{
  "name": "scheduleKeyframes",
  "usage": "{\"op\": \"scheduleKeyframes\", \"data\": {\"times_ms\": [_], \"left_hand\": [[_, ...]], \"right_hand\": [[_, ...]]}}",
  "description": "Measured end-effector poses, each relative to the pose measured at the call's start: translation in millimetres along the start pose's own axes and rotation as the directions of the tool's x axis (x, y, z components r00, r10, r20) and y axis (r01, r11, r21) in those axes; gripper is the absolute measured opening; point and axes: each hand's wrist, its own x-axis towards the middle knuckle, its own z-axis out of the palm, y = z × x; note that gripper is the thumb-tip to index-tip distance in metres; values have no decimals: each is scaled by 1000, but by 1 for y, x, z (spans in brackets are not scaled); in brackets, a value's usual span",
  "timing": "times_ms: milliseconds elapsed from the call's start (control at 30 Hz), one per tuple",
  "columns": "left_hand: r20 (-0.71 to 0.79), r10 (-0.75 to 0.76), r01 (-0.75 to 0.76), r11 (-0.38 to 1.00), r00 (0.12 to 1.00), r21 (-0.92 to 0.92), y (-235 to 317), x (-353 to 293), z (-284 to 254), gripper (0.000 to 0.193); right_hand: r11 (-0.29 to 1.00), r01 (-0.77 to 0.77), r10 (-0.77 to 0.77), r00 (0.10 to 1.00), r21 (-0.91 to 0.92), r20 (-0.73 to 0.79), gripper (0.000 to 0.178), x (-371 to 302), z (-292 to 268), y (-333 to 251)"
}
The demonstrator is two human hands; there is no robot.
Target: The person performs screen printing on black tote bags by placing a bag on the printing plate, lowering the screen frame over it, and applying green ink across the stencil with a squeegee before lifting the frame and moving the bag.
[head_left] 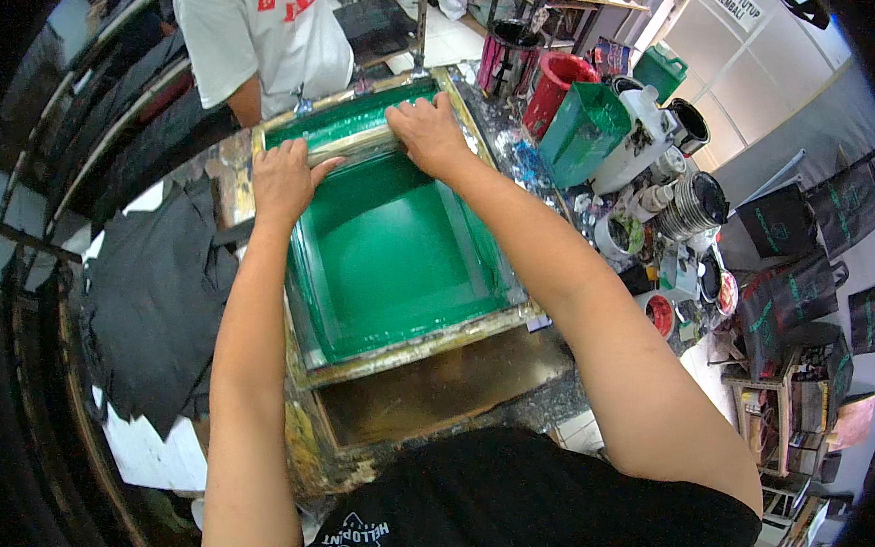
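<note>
A wooden-framed printing screen [417, 355] lies on the worktable, its mesh covered in wet green ink [389, 250]. Across its far part rests a squeegee [355, 146] with a pale wooden handle. My left hand [285, 179] is closed on the squeegee's left end, thumb toward the middle. Its right end is gripped by my right hand [429, 135], fingers curled over the far side. Beyond the squeegee, thick green ink [342, 110] pools along the far end of the frame. The squeegee's blade is hidden beneath the handle.
Black cloth pieces [151, 291] are piled left of the screen. On the right stand a red bucket [552, 95], a green container [583, 132], a white jug [634, 140] and several ink-stained cans. Another person in a white shirt [262, 32] stands at the far left.
</note>
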Motion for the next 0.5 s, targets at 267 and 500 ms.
{"op": "scheduleKeyframes", "data": {"times_ms": [267,500], "left_hand": [[76,-25,27,999,997,-24,50,-58,-70,57],[62,3,2,997,998,-74,93,-123,-123,59]], "right_hand": [[998,39,-36,998,57,-55,22,-86,-53,-29],[999,42,-39,996,-29,76,19,-166,-105,-64]]}}
